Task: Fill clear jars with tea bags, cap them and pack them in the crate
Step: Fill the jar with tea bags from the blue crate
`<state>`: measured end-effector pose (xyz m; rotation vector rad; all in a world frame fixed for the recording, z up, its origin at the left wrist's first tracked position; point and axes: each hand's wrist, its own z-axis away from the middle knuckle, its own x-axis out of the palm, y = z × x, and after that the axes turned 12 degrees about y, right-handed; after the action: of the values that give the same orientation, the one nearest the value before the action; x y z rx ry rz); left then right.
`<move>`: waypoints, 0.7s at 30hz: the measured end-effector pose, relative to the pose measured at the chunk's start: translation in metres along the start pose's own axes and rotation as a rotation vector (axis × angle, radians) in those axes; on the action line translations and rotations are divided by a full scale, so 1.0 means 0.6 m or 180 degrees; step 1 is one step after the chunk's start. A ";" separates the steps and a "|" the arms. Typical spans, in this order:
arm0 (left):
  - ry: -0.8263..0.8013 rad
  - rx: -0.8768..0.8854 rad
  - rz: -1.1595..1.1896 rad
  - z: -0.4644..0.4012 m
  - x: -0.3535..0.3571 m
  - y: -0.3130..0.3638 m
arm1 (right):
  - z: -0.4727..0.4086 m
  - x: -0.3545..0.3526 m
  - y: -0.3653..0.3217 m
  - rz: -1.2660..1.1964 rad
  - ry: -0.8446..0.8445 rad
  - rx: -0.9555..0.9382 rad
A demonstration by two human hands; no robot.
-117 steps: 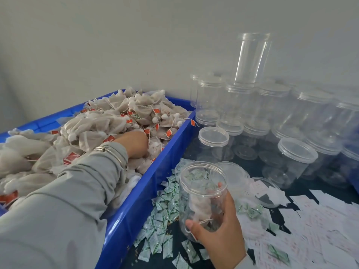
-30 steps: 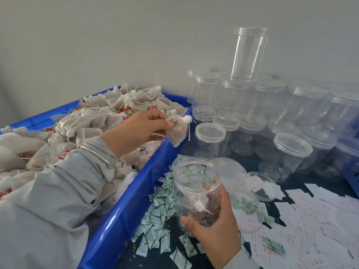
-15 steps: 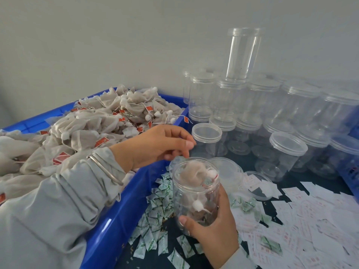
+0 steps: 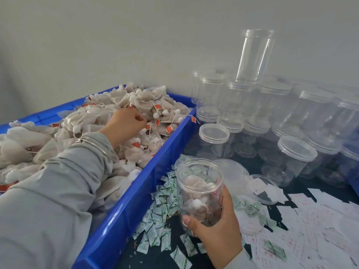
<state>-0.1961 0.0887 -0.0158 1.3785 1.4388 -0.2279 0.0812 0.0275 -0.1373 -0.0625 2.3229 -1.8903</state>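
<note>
My right hand (image 4: 215, 226) grips an uncapped clear jar (image 4: 200, 193) near its base, upright over the dark table; a few tea bags lie inside it. My left hand (image 4: 126, 125) reaches into the heap of white tea bags (image 4: 139, 105) with red tags in the blue crate (image 4: 139, 197). Its fingers are curled against the bags; I cannot tell whether they pinch one.
Many empty capped clear jars (image 4: 295, 158) stand stacked along the wall at the right, one tall jar (image 4: 254, 55) on top. Loose lids (image 4: 231, 171) sit behind the held jar. Small green-white sachets (image 4: 159, 214) and white paper labels (image 4: 310, 220) litter the table.
My left hand dropped a tea bag into the jar and has moved back left into the tea bag heap. The right hand keeps holding the jar.
</note>
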 end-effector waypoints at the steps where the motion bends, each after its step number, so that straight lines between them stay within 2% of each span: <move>1: -0.0295 0.0048 -0.0322 0.000 0.005 -0.006 | 0.000 0.000 -0.001 -0.0015 -0.0003 0.0003; 4: -0.1302 0.0318 -0.1350 0.010 0.021 -0.003 | 0.001 -0.001 -0.003 -0.0035 -0.0028 -0.0001; 7: -0.1669 0.0326 -0.1699 0.014 0.025 0.005 | 0.000 -0.004 -0.002 -0.0018 -0.0021 -0.0014; 16: -0.1445 0.0255 -0.1629 0.014 0.027 0.006 | 0.001 -0.003 -0.010 0.0090 -0.0026 -0.0033; 21: -0.0867 0.0202 -0.1262 0.004 0.012 0.002 | 0.001 -0.001 -0.005 0.0125 0.0018 -0.0058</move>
<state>-0.1923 0.0915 -0.0217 1.0521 1.4695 -0.6950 0.0819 0.0263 -0.1344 -0.0136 2.3276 -1.8536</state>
